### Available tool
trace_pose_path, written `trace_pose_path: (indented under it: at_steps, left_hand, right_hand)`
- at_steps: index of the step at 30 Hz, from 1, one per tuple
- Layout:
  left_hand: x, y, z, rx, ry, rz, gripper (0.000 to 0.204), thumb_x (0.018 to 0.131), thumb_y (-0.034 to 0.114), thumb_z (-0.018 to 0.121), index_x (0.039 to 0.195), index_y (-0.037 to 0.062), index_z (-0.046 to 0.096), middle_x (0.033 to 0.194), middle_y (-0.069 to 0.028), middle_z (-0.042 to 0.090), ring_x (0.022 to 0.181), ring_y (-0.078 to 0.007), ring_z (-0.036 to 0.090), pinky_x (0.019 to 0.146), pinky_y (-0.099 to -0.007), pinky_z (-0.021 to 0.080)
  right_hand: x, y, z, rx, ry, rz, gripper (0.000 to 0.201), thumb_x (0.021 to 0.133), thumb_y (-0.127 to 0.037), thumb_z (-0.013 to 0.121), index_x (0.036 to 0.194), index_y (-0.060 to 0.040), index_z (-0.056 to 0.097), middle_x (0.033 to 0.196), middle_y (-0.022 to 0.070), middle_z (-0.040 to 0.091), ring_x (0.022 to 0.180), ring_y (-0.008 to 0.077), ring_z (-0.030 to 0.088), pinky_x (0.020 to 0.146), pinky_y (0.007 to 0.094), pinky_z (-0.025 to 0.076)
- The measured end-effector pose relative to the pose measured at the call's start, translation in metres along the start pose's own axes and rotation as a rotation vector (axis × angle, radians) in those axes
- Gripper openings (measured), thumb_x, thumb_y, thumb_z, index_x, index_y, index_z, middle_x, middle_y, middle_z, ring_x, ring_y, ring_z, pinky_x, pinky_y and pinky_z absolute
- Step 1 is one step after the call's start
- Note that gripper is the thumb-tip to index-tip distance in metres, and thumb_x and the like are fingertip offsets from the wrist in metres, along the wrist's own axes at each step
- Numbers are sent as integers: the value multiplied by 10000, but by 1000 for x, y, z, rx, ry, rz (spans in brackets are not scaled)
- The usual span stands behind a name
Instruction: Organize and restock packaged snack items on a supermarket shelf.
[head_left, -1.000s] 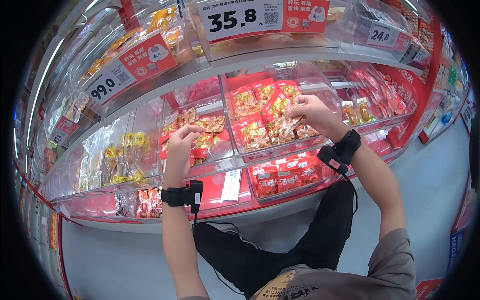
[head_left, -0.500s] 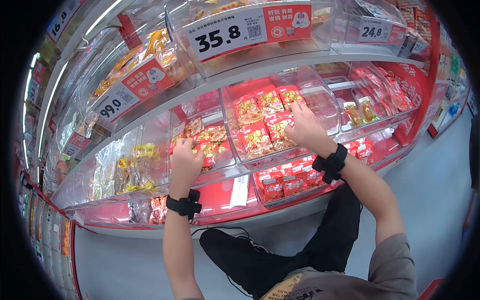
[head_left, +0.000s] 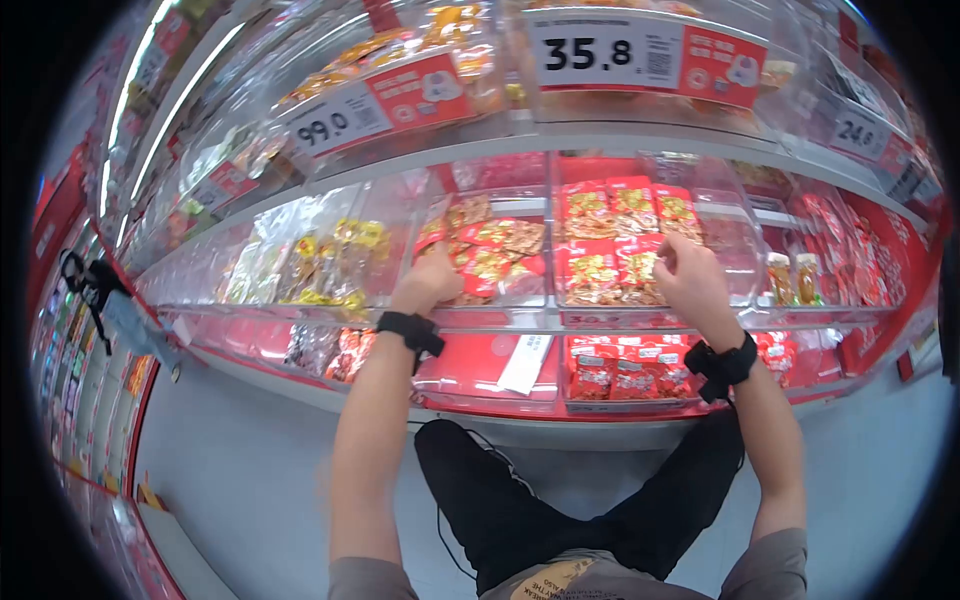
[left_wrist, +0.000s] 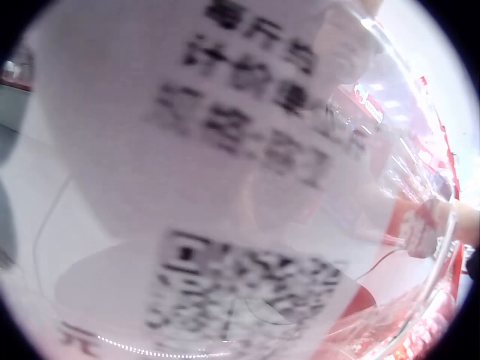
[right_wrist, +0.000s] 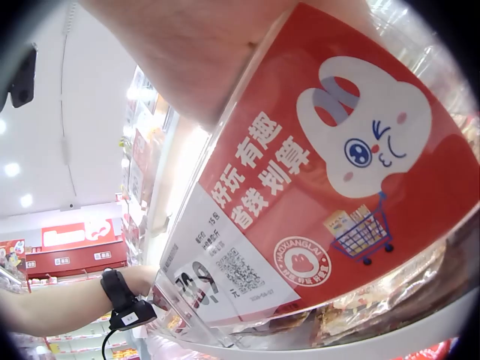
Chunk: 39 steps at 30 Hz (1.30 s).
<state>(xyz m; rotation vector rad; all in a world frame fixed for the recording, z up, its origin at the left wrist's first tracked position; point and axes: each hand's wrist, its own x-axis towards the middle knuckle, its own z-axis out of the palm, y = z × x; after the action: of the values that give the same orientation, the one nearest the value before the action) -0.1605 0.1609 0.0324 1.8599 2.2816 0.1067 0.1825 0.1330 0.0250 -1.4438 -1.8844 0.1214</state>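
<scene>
Red packets (head_left: 590, 268) in clear bins (head_left: 735, 228) are partly covered by the left hand (head_left: 432, 279) and right hand (head_left: 694, 283); right fingers are bent, left blurred; whether either is clamped cannot be told.

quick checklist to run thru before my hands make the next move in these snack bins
1. Right hand at the neatly rowed red snack packets: ok
2. Left hand at the other packets: ok
3. Packets by the left hand in neat rows: not ok, they overlap at angles
4. Left grip on a packet: cannot tell, fingers blurred
5. Clear divider between both lots: ok
</scene>
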Motion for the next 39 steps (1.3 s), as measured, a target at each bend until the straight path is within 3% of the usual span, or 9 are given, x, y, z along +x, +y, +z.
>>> trace_pose_path:
  at_steps: [4,11,14,15,18,25,31,36,39]
  left_hand:
    - [-11,0,9,-28,296,-31,303,818,143,486,1079,-2,535,994,-264,624,964,-408,604,838,-467,481]
    - [-23,0,-1,-115,596,-18,200,776,70,506,943,22,606,860,-208,653,882,-393,629,761,-485,492]
    - [-30,-3,2,-355,769,205,200,761,38,502,926,34,615,882,-179,661,891,-364,635,750,-450,487]
    - [-28,-6,4,-364,859,311,195,784,18,471,914,35,616,850,-149,655,828,-315,641,715,-405,477]
    - [-37,-12,7,-471,977,431,197,814,-3,441,902,22,615,796,-136,623,758,-285,615,683,-381,468]
    - [-55,-7,8,-543,958,478,162,834,-24,449,867,-4,606,763,-121,596,732,-256,593,664,-346,458]
    - [-61,6,6,-688,1094,541,153,820,-43,484,867,-12,627,779,-117,615,732,-231,597,669,-328,462]
    - [-65,0,2,-756,1197,553,161,814,-63,492,860,-16,639,787,-93,625,747,-192,598,692,-299,465]
    - [-77,-6,0,-966,1178,469,176,826,-80,471,851,-22,635,791,-79,629,758,-168,594,704,-280,464]
  right_hand:
    - [1,-2,1,63,-18,8,166,758,-159,572,816,-3,577,664,154,610,659,319,619,603,416,465]
    - [-1,-4,-3,50,2,16,166,767,-164,580,793,-1,583,680,152,621,669,315,628,612,405,481]
    - [-2,-6,-4,47,37,-13,168,772,-165,575,772,4,577,673,172,617,650,339,619,607,427,480]
    - [-1,-3,-3,63,42,-25,169,774,-166,573,767,3,576,668,176,615,646,342,617,606,431,479]
    - [-2,0,0,60,65,-51,172,779,-173,568,754,-4,578,650,185,606,637,358,609,602,448,476]
    - [-5,-4,-3,56,41,-49,145,778,-154,567,762,-11,586,635,157,601,633,337,603,624,431,475]
    - [-25,-38,-9,302,353,-493,76,757,-62,586,818,-19,571,740,107,574,705,281,566,660,381,450]
    - [-43,-87,-11,410,101,-590,211,789,-65,585,991,-10,565,970,152,561,897,291,579,771,370,469]
    - [-37,-103,-5,409,177,-642,295,826,-118,582,1099,-11,543,1087,153,546,1003,288,579,827,367,471]
